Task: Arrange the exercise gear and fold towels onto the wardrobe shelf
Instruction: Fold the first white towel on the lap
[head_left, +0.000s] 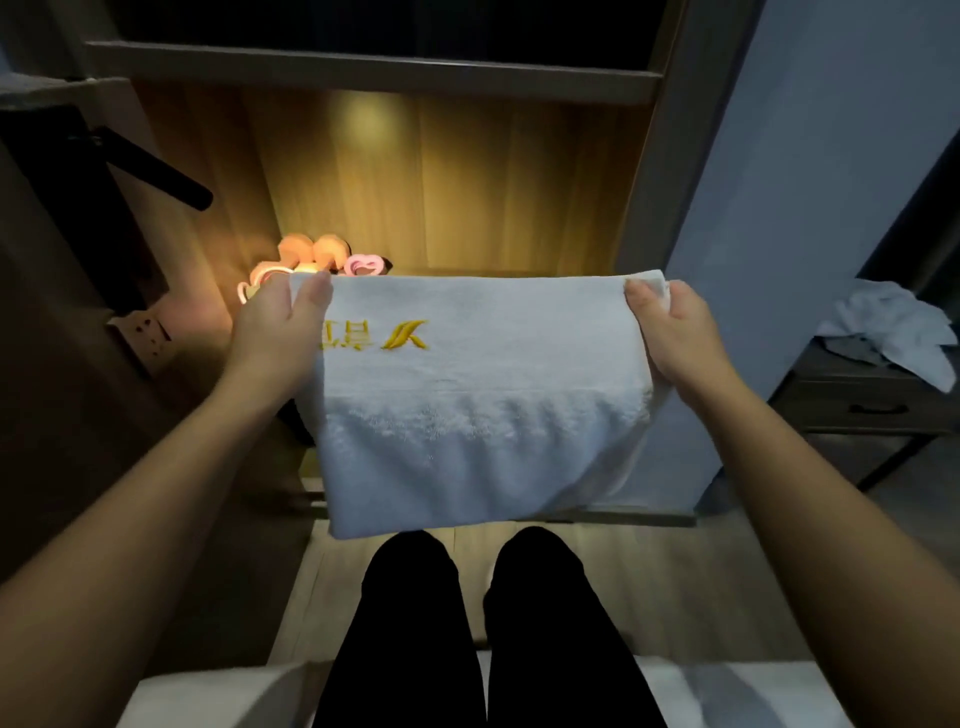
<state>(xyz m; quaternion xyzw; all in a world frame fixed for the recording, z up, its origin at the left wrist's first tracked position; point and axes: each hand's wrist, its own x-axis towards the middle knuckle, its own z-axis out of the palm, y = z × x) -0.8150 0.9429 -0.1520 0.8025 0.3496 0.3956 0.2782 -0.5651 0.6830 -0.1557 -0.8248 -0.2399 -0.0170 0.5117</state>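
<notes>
A white towel (478, 415) with a gold embroidered logo hangs folded in front of the lit wardrobe shelf (467, 270). My left hand (275, 322) pinches its upper left corner and my right hand (670, 322) grips its upper right corner, holding it stretched level in the air. Behind the towel's left corner, pink and orange exercise gear (317, 257) lies at the shelf's back left, partly hidden by the towel and my left hand.
An upper shelf board (374, 67) spans the wardrobe above. A crumpled white cloth (893, 327) lies on a dark drawer unit (857, 405) at the right. A dark door with a black handle (156, 166) stands at the left. My legs in black trousers (488, 623) are below.
</notes>
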